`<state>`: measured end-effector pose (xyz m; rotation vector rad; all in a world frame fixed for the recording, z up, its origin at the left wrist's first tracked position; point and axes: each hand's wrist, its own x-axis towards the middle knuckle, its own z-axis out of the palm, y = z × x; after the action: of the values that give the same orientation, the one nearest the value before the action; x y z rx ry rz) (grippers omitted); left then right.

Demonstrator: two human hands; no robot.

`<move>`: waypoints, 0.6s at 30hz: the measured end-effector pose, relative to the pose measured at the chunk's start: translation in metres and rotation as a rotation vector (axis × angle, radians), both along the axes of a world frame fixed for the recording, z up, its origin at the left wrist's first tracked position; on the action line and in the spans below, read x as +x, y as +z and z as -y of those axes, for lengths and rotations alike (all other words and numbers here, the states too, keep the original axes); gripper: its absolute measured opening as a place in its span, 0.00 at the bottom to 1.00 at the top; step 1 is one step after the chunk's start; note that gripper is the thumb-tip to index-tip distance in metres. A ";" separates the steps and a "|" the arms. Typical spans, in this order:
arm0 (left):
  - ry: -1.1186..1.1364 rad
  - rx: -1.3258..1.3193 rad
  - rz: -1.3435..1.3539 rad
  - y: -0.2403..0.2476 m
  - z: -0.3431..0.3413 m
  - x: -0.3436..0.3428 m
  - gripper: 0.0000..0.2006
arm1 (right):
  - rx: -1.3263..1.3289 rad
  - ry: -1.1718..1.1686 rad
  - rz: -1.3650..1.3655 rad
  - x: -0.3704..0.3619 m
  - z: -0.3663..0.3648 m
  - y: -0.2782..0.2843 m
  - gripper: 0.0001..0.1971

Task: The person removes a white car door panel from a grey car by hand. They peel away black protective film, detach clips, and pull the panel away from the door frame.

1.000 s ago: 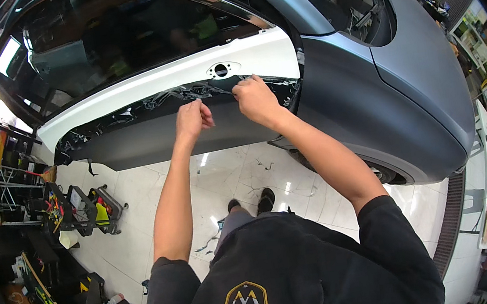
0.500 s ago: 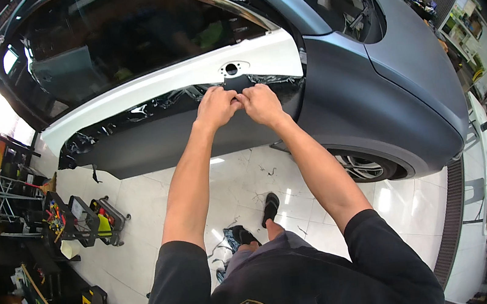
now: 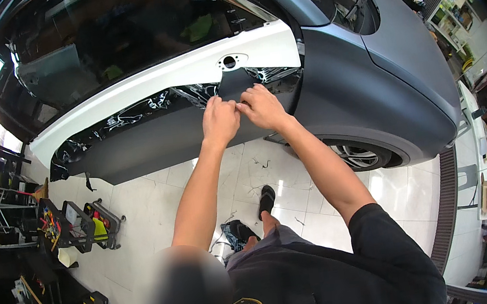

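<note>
A white car door (image 3: 159, 74) carries a sheet of matte dark grey film (image 3: 161, 132) over its lower part. Along the film's upper border runs a wrinkled, glossy black strip (image 3: 128, 115). Side by side below the round mirror hole (image 3: 229, 62), my left hand (image 3: 221, 120) and my right hand (image 3: 263, 106) pinch the film, fingers closed and almost touching. A matte flap of it (image 3: 237, 81) stretches between the hole and my fingers. My fingertips are partly hidden by the backs of my hands.
To the right is the matte blue-grey front fender (image 3: 372, 98) with its wheel (image 3: 358, 155). A black tool cart (image 3: 90, 224) stands on the tiled floor at left. Dark scraps (image 3: 260, 163) and crumpled material (image 3: 236, 234) lie near my feet. Shelving lines the left side.
Both hands have moved down and away from the mirror hole, still pinching the film. More of the flap and a wider glossy strip now show. My view has shifted slightly.
</note>
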<state>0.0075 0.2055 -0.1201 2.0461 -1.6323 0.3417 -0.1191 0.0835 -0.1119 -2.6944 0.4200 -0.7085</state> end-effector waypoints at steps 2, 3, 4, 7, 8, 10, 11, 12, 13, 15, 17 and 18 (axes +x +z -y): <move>-0.016 0.027 -0.024 0.003 0.002 0.001 0.10 | 0.203 0.004 0.026 0.000 0.007 0.010 0.14; -0.020 0.044 -0.034 0.004 0.001 0.001 0.10 | 0.307 0.010 0.040 0.003 0.007 0.017 0.15; -0.014 0.015 -0.045 0.005 -0.001 0.001 0.09 | 0.383 -0.037 -0.023 0.008 0.008 0.025 0.16; -0.020 0.017 -0.117 0.013 0.005 -0.002 0.08 | 0.289 -0.008 -0.055 0.024 0.023 0.024 0.17; -0.018 0.032 -0.113 0.013 0.004 -0.001 0.06 | 0.286 0.015 -0.083 0.034 0.019 0.026 0.18; -0.039 0.014 -0.098 0.016 0.003 0.004 0.06 | 0.337 -0.036 -0.191 0.045 0.014 0.032 0.19; -0.049 0.012 -0.092 0.018 0.000 0.007 0.07 | 0.369 -0.060 -0.246 0.048 0.010 0.030 0.20; -0.103 -0.059 -0.154 0.021 -0.005 0.010 0.09 | 0.404 -0.018 -0.151 0.047 0.007 0.028 0.22; -0.155 -0.132 -0.217 0.024 -0.011 0.016 0.11 | 0.451 -0.031 -0.099 0.042 0.002 0.025 0.22; -0.136 -0.224 -0.308 0.044 -0.021 0.021 0.16 | 0.532 -0.073 0.004 0.020 -0.005 0.019 0.23; 0.020 -0.253 -0.358 0.067 -0.039 0.030 0.21 | 0.423 -0.049 0.139 0.010 -0.007 0.010 0.20; 0.143 -0.146 -0.652 0.069 -0.043 0.037 0.22 | 0.366 -0.034 0.200 0.013 -0.011 0.010 0.19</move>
<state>0.0442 0.2485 -0.0511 1.8915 -1.0372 -0.1511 -0.1063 0.0947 -0.1020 -2.2566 0.4911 -0.8137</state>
